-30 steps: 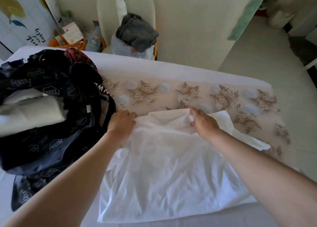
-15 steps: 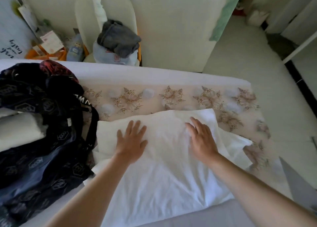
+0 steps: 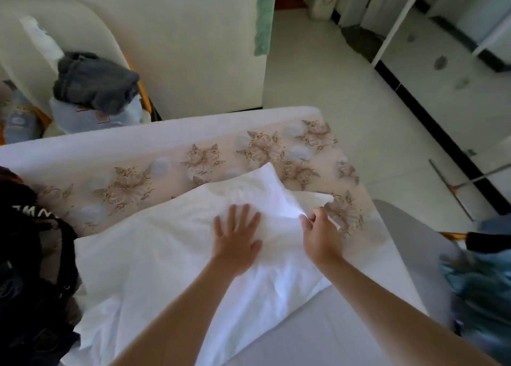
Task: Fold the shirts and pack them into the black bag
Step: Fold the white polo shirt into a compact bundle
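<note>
A white cotton shirt (image 3: 154,257) lies partly folded on a floral-covered bed (image 3: 124,183), just beside the black patterned bag (image 3: 30,255) at left. The left hand (image 3: 237,237) presses flat on it, fingers spread. The right hand (image 3: 318,234) pinches its raised right edge. Folding looks midway; packing this shirt is not yet done.

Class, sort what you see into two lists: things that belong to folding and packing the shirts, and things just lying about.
Belongs to the job:
white shirt
black bag
left hand, pressing flat on the shirt
right hand, pinching the shirt's edge

Just lying about:
grey garment
green towel
blue cloth
</note>
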A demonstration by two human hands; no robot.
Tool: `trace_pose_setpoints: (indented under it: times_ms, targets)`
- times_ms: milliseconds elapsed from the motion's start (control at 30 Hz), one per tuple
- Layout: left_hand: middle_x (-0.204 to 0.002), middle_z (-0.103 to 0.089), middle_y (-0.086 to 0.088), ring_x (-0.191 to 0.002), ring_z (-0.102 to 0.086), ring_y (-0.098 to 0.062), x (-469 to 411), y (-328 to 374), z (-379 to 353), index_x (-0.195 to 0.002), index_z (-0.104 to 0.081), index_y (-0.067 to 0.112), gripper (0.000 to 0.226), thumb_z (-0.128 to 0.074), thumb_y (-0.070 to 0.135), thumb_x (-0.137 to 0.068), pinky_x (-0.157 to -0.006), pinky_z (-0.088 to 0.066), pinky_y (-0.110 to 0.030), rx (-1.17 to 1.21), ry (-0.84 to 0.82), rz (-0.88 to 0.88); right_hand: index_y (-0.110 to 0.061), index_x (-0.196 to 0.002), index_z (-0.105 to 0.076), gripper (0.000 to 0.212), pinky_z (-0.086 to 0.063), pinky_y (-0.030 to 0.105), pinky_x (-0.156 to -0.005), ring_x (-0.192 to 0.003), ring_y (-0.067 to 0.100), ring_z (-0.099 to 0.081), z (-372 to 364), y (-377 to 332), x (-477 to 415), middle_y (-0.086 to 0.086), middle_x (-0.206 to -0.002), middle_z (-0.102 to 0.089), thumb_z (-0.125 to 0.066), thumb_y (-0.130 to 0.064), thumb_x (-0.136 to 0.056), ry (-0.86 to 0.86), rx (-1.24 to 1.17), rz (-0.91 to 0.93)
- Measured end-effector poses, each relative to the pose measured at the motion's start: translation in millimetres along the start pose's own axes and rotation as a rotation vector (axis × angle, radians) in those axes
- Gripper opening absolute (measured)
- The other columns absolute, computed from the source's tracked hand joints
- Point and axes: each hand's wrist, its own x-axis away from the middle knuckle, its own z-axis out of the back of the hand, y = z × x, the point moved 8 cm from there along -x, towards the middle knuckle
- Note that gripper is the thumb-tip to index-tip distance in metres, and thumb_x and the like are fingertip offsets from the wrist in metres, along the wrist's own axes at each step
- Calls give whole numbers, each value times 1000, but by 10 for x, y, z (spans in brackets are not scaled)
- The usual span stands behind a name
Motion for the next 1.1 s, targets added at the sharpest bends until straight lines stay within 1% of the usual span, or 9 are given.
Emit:
trace_pose_setpoints:
  times_ms: [167,267,367,533,633,733,833,967,1100]
  targets:
    - [-145,-46,-10,-135,-36,-31,-199,152,396,-128,-58,22,51,-44,31,-80,-109,-29,-51,65,271,64,-25,-124,-43,39,-48,36,-81,-102,27,-65,3,321,64,-2,-116,-65,-57,-37,-90,-177,88,-91]
    - [-155,-34,-9,-143,-27,-29,-411,533,514,-145,-42,21,51,-45,28,-94,-115,-26,-46,4,318,-184,-27,-117,-48,25,-49,35,-77,-97,23,-66,32,496,103,-5,-112,-65,-51,-41,-96,-151,86,-76]
    - [-165,-1,-2,-151,-2,-28,-680,791,362,-157,-8,32,59,-29,45,-103,-120,-11,-52,-85,50,-279,-26,-125,-51,27,-53,38,-75,-99,28,-66,204,655,-16,0,-122,-61,-46,-35,-100,-12,64,-95]
    - [-156,-29,-7,-141,-26,-30,-1037,1043,635,-148,-31,27,50,-29,47,-103,-113,-24,-46,-182,115,-173,-27,-104,-67,26,-50,32,-73,-96,23,-64,298,869,-277,-2,-112,-58,-67,-46,-87,-35,79,-191]
    - [-165,-1,-6,-151,-2,-29,-1155,1194,544,-156,-9,33,58,-26,50,-103,-120,-12,-51,-186,30,-262,-20,-68,-63,28,-44,28,-61,-79,23,-66,318,906,-310,-4,-79,-65,-64,-40,-87,-45,132,-119]
    - [-163,17,-3,-151,4,-30,-1235,1136,401,-156,0,33,62,-26,50,-103,-118,-12,-54,-240,-71,-207,-22,-71,-64,16,-39,32,-66,-77,26,-62,481,1107,-229,-1,-79,-61,-62,-31,-84,64,273,-138]
    - [-161,-13,-8,-147,-12,-30,-1252,1302,544,-151,-21,25,58,-42,34,-98,-117,-17,-46,-173,77,-203,-17,-80,-62,8,-36,35,-67,-78,30,-57,511,1267,-98,2,-82,-56,-67,-20,-74,177,274,-129]
    - [-151,-37,-4,-145,-21,-29,-1336,1671,572,-155,-15,22,76,-52,16,-90,-121,-14,-45,96,-17,-293,-13,-110,-60,51,-45,42,-76,-90,34,-55,434,1049,-124,9,-104,-57,-66,-3,-60,217,238,56]
    - [-123,-61,-5,-132,-38,-35,-1505,1744,648,-134,-43,18,39,-54,26,-97,-106,-28,-44,79,-59,-202,-13,-131,-54,52,-43,43,-90,-110,34,-53,348,1019,-252,10,-123,-55,-70,-20,-82,84,204,-23]
